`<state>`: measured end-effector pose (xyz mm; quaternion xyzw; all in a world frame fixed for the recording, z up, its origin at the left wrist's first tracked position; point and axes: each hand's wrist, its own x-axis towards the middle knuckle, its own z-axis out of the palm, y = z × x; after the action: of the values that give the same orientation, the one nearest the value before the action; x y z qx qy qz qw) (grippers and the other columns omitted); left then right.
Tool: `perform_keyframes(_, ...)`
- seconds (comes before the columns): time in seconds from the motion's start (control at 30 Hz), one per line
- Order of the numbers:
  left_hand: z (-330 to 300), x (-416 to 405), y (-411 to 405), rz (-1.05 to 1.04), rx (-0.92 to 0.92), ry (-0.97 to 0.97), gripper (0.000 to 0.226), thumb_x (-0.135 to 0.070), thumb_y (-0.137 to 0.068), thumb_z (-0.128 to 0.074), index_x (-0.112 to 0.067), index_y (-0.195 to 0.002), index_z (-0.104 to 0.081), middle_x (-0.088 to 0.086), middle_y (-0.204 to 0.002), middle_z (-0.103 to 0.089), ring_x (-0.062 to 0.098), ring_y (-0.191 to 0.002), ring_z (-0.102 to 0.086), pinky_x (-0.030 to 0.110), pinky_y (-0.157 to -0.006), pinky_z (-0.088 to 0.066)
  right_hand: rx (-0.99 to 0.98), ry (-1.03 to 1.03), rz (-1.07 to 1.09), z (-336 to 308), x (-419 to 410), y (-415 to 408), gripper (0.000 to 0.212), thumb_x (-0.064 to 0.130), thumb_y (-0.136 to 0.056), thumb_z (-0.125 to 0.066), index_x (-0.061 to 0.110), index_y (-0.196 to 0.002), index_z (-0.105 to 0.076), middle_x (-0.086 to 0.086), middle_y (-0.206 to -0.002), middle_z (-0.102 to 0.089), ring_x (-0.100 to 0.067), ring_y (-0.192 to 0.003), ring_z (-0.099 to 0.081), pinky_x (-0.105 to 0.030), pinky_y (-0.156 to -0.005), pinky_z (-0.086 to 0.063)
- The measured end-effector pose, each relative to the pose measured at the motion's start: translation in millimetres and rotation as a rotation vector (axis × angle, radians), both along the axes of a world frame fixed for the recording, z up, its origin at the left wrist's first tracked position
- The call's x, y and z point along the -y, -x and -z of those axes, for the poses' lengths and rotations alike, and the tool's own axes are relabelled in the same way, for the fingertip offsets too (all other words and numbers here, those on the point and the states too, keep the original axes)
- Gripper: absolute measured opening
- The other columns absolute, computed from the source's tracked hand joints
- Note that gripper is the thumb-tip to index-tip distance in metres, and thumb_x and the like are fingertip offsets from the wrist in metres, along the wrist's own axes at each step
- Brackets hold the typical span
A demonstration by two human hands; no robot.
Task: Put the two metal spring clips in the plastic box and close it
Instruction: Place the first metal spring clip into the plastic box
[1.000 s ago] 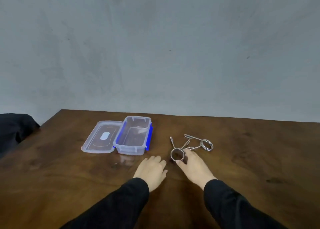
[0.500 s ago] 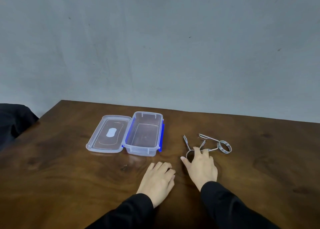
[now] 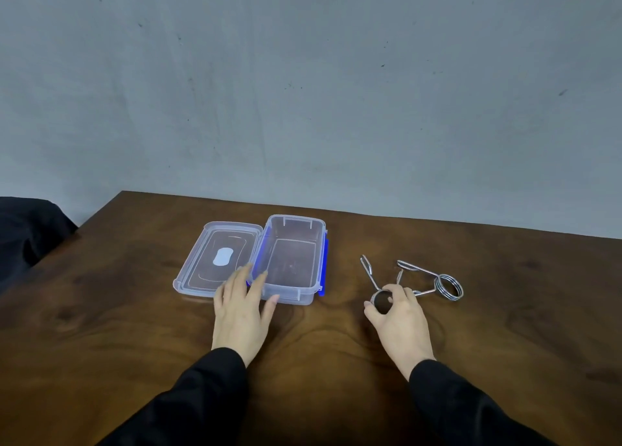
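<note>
I am closing my right hand (image 3: 399,314) around the coil of the nearer spring clip (image 3: 379,297), thumb on one side and fingertips on the other, so I am judging the first pick-up to be starting; the clip is still lying on the wooden table (image 3: 101,327), its two arms pointing away from me. The second spring clip (image 3: 441,284) is lying just beyond, its arms crossing the first one's, so I am expecting them to snag as I lift. My left hand (image 3: 240,307), which a moment ago was resting flat on the bare wood near me, is now reaching forward, fingers spread and holding nothing, its tips lying over the near edge of the plastic box (image 3: 292,260) and the lid (image 3: 218,260) hinged open beside it. The box is empty and open, ready to be steadied.
</note>
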<state>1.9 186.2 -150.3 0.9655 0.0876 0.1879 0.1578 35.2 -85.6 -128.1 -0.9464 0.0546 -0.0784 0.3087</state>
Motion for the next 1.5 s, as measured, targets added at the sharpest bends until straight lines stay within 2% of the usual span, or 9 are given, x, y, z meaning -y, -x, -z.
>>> perform_keyframes(0.13, -1, 5, -2, 0.053, -0.007, 0.025, 0.040, -0.047, -0.093, -0.045, -0.023, -0.118, -0.066, 0.010, -0.148, -0.047, 0.030, -0.135, -0.042, 0.048, -0.111, -0.029, 0.056, -0.140, -0.072, -26, -8, -5, 0.046, 0.041, -0.086, -0.074, 0.022, -0.125, -0.061, 0.006, -0.120, -0.059, -0.010, -0.105, -0.057, -0.023, -0.085, -0.050)
perform_keyframes(0.3, -3, 18, 0, 0.121, 0.000, 0.149, 0.036, -0.043, -0.095, -0.049, -0.025, -0.122, -0.064, 0.005, -0.154, -0.039, 0.026, -0.139, -0.035, 0.045, -0.111, -0.032, 0.101, -0.134, -0.234, -65, -38, -19, 0.042, 0.044, -0.087, -0.072, 0.027, -0.123, -0.059, 0.009, -0.121, -0.054, -0.008, -0.100, -0.058, -0.016, -0.077, -0.045)
perform_keyframes(0.4, -4, 21, 2, 0.140, 0.020, 0.203, 0.046, -0.049, -0.094, -0.046, -0.027, -0.133, -0.055, 0.002, -0.157, -0.033, 0.022, -0.140, -0.033, 0.043, -0.112, -0.031, 0.082, -0.075, -0.352, -77, -61, -27, 0.046, 0.048, -0.087, -0.070, 0.026, -0.125, -0.059, 0.009, -0.123, -0.051, -0.009, -0.098, -0.059, -0.016, -0.076, -0.046)
perform_keyframes(0.53, -8, 15, -2, 0.080, 0.024, 0.407, 0.056, -0.043, -0.094, -0.053, -0.025, -0.145, -0.038, -0.004, -0.161, -0.023, 0.015, -0.143, -0.028, 0.033, -0.111, -0.030, 0.035, 0.005, -0.452, -79, -92, -37, 0.048, 0.051, -0.086, -0.069, 0.023, -0.124, -0.061, 0.006, -0.118, -0.052, -0.011, -0.094, -0.061, -0.019, -0.077, -0.051)
perform_keyframes(0.7, -10, 10, -13, 0.064, -0.001, 0.557, 0.058, -0.041, -0.099, -0.042, -0.028, -0.151, -0.022, -0.005, -0.160, -0.027, 0.011, -0.143, -0.029, 0.028, -0.111, -0.030, -0.030, 0.147, -0.520, -69, -123, -49, 0.053, 0.052, -0.087, -0.066, 0.017, -0.126, -0.061, -0.001, -0.125, -0.055, -0.019, -0.097, -0.066, -0.031, -0.082, -0.057)
perform_keyframes(0.87, -5, 10, -19, 0.101, -0.075, 0.466, 0.060, -0.053, -0.097, -0.031, -0.031, -0.152, -0.021, -0.007, -0.160, -0.025, 0.012, -0.144, -0.028, 0.034, -0.114, -0.029, -0.089, 0.271, -0.451, -59, -137, -60, 0.045, 0.046, -0.087, -0.067, 0.011, -0.116, -0.062, -0.007, -0.119, -0.056, -0.019, -0.079, -0.058, -0.029, -0.069, -0.050)
perform_keyframes(1.03, -3, 9, -23, 0.091, -0.131, 0.376, 0.065, -0.062, -0.093, -0.017, -0.034, -0.150, -0.029, -0.008, -0.162, -0.022, 0.012, -0.145, -0.025, 0.033, -0.113, -0.025, -0.165, 0.312, -0.438, -46, -141, -68, 0.046, 0.042, -0.089, -0.071, 0.014, -0.124, -0.061, -0.009, -0.130, -0.057, -0.023, -0.100, -0.069, -0.029, -0.084, -0.057)
perform_keyframes(1.3, -5, 9, -23, 0.076, -0.153, 0.351, 0.068, -0.063, -0.090, -0.013, -0.034, -0.149, -0.032, -0.008, -0.161, -0.023, 0.013, -0.145, -0.025, 0.037, -0.116, -0.026, -0.306, 0.409, -0.504, -34, -151, -84, 0.040, 0.034, -0.086, -0.075, 0.011, -0.117, -0.066, -0.014, -0.115, -0.061, -0.028, -0.096, -0.068, -0.039, -0.090, -0.059)
perform_keyframes(1.5, -4, 10, -23, 0.082, -0.147, 0.341, 0.064, -0.060, -0.093, -0.013, -0.034, -0.149, -0.031, -0.008, -0.161, -0.023, 0.012, -0.145, -0.024, 0.032, -0.114, -0.022, -0.305, 0.384, -0.531, -35, -146, -83, 0.030, 0.029, -0.090, -0.072, 0.009, -0.112, -0.069, -0.012, -0.101, -0.070, -0.027, -0.091, -0.071, -0.038, -0.085, -0.060)
